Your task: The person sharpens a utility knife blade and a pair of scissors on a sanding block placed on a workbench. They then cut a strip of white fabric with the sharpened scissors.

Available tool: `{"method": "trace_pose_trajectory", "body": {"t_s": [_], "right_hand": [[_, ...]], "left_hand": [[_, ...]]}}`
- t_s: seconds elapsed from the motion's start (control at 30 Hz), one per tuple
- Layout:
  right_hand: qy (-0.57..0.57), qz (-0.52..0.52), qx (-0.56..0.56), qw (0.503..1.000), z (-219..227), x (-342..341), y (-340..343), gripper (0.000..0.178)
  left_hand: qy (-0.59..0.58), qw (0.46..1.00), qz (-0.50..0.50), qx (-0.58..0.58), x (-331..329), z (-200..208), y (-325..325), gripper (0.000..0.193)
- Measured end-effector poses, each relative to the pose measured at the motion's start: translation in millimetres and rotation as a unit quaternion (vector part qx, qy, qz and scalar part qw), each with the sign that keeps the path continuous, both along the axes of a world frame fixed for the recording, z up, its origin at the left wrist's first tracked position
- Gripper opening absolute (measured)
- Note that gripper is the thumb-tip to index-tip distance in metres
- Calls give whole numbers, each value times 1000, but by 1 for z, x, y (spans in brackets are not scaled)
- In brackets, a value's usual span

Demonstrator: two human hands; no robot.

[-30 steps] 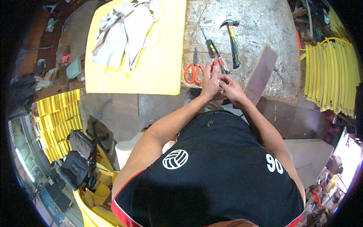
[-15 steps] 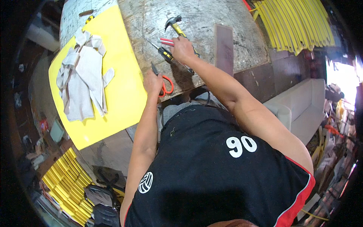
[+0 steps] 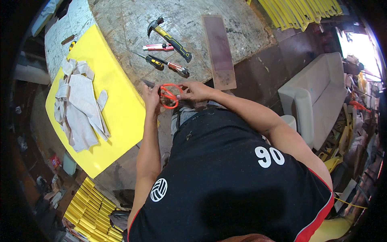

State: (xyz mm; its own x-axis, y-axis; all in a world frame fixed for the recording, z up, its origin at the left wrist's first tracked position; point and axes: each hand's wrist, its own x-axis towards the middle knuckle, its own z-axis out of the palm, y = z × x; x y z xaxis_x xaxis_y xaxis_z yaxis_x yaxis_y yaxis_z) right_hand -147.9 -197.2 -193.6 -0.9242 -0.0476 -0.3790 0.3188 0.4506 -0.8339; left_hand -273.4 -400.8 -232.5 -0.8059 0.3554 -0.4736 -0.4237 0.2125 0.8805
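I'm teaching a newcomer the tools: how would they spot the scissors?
Find the worn workbench, then the yellow sheet on its left. Beside that sheet, the left hand holds the scissors, the only nearby tool with two looped red-orange handles.

Open lane between hammer (image 3: 173,42) and flat board (image 3: 219,48); screwdriver (image 3: 154,61) obstructs ahead of scissors (image 3: 169,95).

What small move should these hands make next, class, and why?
Perhaps settle the right hand into the handle loops of the scissors: the left hand holds them toward the blade end, and the right is at the orange loops.
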Motion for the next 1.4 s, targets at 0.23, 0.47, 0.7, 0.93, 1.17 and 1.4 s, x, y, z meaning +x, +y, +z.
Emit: {"method": "trace_pose_trajectory", "body": {"t_s": [0.23,0.47,0.7,0.93,1.17,1.4], "right_hand": [[-35,-58,-46,997,17,6,78,33],[124,-315,41,940,28,53,179,35],[-12,-249,-59,967,65,110,225,33],[8,-370,-214,904,40,108,237,54],[32,-424,-200,883,36,142,276,26],[57,-442,-56,894,36,182,299,37]], "left_hand": [[-165,968,3,188,51,46,61,25],[-158,979,29,124,98,100,154,20],[-78,992,52,89,145,118,275,34],[70,974,-166,135,186,80,313,48],[181,920,-343,57,188,92,322,37],[311,903,-284,-85,142,25,296,42]]}}
